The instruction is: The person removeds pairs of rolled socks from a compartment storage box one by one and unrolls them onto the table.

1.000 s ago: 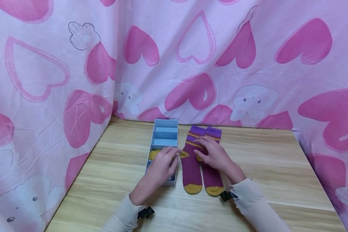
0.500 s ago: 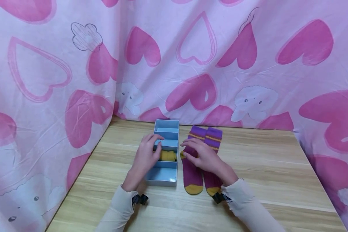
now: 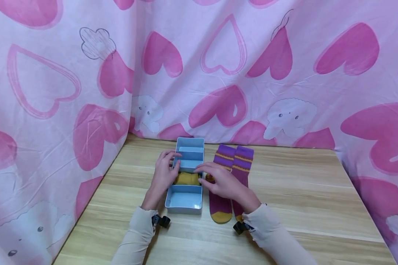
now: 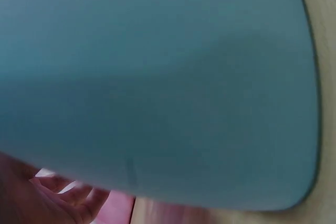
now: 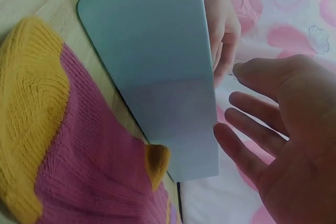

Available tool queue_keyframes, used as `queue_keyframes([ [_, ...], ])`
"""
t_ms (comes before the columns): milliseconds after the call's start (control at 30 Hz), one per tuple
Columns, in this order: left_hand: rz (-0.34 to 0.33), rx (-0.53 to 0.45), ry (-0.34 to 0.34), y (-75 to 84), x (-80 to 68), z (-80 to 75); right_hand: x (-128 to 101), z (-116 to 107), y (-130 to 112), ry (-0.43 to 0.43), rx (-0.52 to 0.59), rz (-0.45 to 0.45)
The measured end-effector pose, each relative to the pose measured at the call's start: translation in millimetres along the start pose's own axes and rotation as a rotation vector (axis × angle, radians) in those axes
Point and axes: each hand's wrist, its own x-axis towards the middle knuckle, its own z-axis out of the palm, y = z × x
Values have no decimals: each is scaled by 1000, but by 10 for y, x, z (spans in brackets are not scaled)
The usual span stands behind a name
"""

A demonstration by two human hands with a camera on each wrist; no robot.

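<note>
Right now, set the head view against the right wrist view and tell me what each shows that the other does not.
Only the head view shows the box's compartments, the yellow sock bundled in one of them, the striped cuffs of the purple socks and the whole table. Only the right wrist view shows the box's outer side wall close up and the right hand with fingers spread. Both show the blue box, the purple socks beside it and the left hand at its far side.

The right hand (image 3: 223,184) has moved off the purple socks (image 3: 232,173) to the blue box (image 3: 184,206).
</note>
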Motion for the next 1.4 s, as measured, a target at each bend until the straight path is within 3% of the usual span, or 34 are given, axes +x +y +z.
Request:
queue_keyframes([
  [433, -138, -57, -49, -131, -25, 29, 204, 122, -4, -45, -130, -17],
  [867, -141, -58, -79, -166, -21, 40, 465, 148, 3, -112, -214, -30],
  [1233, -151, -50, -89, -176, -12, 40, 552, 155, -26, -105, -316, -70],
  [1400, -148, -57, -82, -182, -20, 49, 570, 127, -36, -148, -335, -68],
])
